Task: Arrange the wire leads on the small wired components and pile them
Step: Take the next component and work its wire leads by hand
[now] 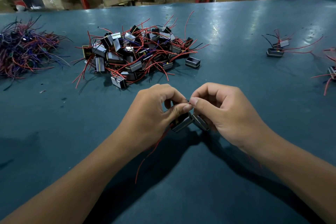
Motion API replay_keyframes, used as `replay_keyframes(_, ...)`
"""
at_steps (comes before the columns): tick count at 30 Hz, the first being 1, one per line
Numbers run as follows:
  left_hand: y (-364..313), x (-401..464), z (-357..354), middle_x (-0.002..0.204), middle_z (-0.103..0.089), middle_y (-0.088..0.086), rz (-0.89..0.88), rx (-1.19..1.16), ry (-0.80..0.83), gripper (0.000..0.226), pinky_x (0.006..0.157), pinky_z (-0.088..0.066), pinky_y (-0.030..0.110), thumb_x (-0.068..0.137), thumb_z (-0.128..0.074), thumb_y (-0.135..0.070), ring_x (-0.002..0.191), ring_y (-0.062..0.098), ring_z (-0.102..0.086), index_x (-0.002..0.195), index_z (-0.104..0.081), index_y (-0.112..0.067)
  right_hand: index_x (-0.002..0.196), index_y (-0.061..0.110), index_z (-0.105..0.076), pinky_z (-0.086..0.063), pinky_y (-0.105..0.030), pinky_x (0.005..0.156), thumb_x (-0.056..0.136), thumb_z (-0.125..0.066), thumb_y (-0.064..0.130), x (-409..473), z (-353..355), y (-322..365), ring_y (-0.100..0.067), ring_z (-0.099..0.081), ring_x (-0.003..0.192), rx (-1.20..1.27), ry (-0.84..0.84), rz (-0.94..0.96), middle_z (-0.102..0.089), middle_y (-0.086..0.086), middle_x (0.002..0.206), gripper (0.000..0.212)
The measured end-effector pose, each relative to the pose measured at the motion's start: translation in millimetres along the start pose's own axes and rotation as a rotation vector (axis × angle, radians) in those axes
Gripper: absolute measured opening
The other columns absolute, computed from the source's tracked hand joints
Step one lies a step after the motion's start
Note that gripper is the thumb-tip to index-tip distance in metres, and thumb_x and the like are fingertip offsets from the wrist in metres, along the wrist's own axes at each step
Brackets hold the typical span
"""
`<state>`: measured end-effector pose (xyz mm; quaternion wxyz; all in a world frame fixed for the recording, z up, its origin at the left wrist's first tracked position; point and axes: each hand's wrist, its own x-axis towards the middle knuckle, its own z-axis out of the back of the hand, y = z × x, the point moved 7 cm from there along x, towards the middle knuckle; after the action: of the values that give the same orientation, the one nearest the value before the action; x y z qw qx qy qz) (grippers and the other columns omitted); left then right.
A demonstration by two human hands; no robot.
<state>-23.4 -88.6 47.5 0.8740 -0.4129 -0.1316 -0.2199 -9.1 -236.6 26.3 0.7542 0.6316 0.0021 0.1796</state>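
So going left to right: far left there's a tangle of loose wires (pixel 21 49), then the big unsorted heap of components (pixel 138 52) with red leads sticking out everywhere, sitting on the green table (pixel 236 82) well beyond the hands.

The left hand (pixel 154 112) has its fingers curled in, thumb and forefinger pinching a wire end right at the middle, and the rest of the hand seems to cradle one small boxy component (pixel 181 122) just under the thumb. A long red lead (pixel 151 152) trails from it down and back toward the person.

The right hand (pixel 223 112) mirrors it: fingers curled, thumb tip pressed against the left thumb tip at the same pinch point, with a second component (pixel 200 122) tucked under it. The two components touch corner to corner, forming a shallow V just below the fingertips. Both hands are equally close to the work.

My guess is the next bit depends on that tiny pinch above the components. I can't tell which wire ends are in it.

Far right, a few finished-looking pieces (pixel 276 49) sit apart.
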Motion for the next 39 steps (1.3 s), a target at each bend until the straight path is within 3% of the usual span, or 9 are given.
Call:
replay_keyframes(7, 1.3, -1.1, -1.8, 0.081, -0.069, -0.009, 0.002, -0.056, -0.016, 0.015, 0.066, -0.042, 0.017, 0.084, -0.076, -0.036, 0.075, 0.010, -0.061, 0.085, -0.073, -0.021, 0.076, 0.019, -0.062, -0.033, -0.015, 0.047, 0.085, -0.060, 0.023, -0.2, -0.3, 4.1, -0.003, -0.042, 0.047, -0.095, -0.015, 0.049, -0.053, 0.013, 0.052, 0.010)
replay_keyframes(10, 6.5, -1.0, -2.2, 0.084, -0.070, -0.004, 0.054, -0.210, -0.021, 0.017, 0.061, -0.052, 0.025, 0.081, -0.080, -0.037, 0.076, 0.015, -0.065, 0.089, -0.072, -0.025, 0.076, 0.018, -0.061, -0.035, -0.018, 0.046, 0.084, -0.059, 0.023, 0.8, 3.4, 4.0, -0.007, -0.044, 0.049, -0.030, -0.058, 0.034, -0.054, 0.009, 0.054, 0.009)
replay_keyframes(14, 11.3, -2.4, -8.0, 0.094, -0.074, -0.008, 0.107, -0.351, 0.025, 0.018, 0.064, -0.057, 0.028, 0.082, -0.080, -0.030, 0.085, 0.015, -0.072, 0.099, -0.071, -0.031, 0.076, 0.014, -0.061, -0.035, -0.020, 0.042, 0.089, -0.060, 0.014, 1.9, 6.4, 1.9, -0.011, -0.042, 0.047, 0.084, -0.082, 0.011, -0.052, 0.004, 0.054, 0.012)
replay_keyframes(17, 12.3, -3.3, -10.3, 0.090, -0.076, -0.004, 0.116, -0.382, -0.007, 0.015, 0.067, -0.062, 0.037, 0.084, -0.077, -0.030, 0.080, 0.017, -0.073, 0.099, -0.075, -0.027, 0.075, 0.016, -0.060, -0.034, -0.021, 0.043, 0.085, -0.059, 0.020, 2.2, 5.7, 0.6, -0.010, -0.040, 0.047, 0.105, -0.082, -0.005, -0.050, 0.006, 0.054, 0.011)
replay_keyframes(20, 8.7, -4.5, -12.7, 0.084, -0.077, 0.000, 0.097, -0.450, -0.050, 0.008, 0.065, -0.062, 0.031, 0.085, -0.078, -0.023, 0.074, 0.016, -0.074, 0.093, -0.078, -0.021, 0.075, 0.013, -0.059, -0.035, -0.020, 0.042, 0.085, -0.057, 0.018, 2.0, 3.7, 1.5, -0.006, -0.041, 0.043, 0.162, -0.079, 0.006, -0.050, 0.009, 0.053, 0.012)
replay_keyframes(25, 8.2, -4.8, -10.3, 0.084, -0.077, 0.001, 0.090, -0.447, -0.116, 0.005, 0.067, -0.060, 0.037, 0.086, -0.076, -0.025, 0.078, 0.021, -0.073, 0.090, -0.077, -0.023, 0.080, 0.010, -0.063, -0.041, -0.023, 0.041, 0.090, -0.060, 0.014, 1.4, 2.8, 4.1, -0.011, -0.047, 0.046, 0.241, -0.074, 0.026, -0.057, 0.001, 0.060, 0.012)
replay_keyframes(29, 12.4, -3.1, -5.9, 0.082, -0.076, 0.001, 0.121, -0.501, -0.163, 0.005, 0.067, -0.056, 0.023, 0.084, -0.075, -0.025, 0.076, 0.011, -0.070, 0.088, -0.077, -0.022, 0.092, 0.005, -0.071, -0.046, -0.024, 0.049, 0.099, -0.056, 0.006, 2.2, 5.1, 0.5, -0.013, -0.049, 0.051, 0.241, -0.108, 0.015, -0.062, -0.003, 0.069, 0.016)
replay_keyframes(32, 13.6, -2.7, -6.6, 0.083, -0.076, 0.000, 0.123, -0.479, -0.151, 0.004, 0.069, -0.056, 0.023, 0.087, -0.075, -0.023, 0.077, 0.013, -0.070, 0.089, -0.076, -0.020, 0.099, 0.006, -0.073, -0.050, -0.025, 0.054, 0.098, -0.057, 0.005, 1.9, 5.5, -1.0, -0.014, -0.053, 0.051, 0.274, -0.115, -0.001, -0.064, -0.005, 0.070, 0.016)
replay_keyframes(39, 14.2, -4.2, -8.5, 0.084, -0.074, -0.002, 0.118, -0.420, -0.156, 0.001, 0.071, -0.056, 0.028, 0.089, -0.074, -0.019, 0.079, 0.016, -0.068, 0.090, -0.075, -0.018, 0.086, 0.010, -0.070, -0.051, -0.031, 0.049, 0.091, -0.068, 0.011, 0.9, 9.5, -2.0, -0.016, -0.053, 0.047, 0.234, -0.132, -0.002, -0.071, -0.009, 0.074, 0.005)
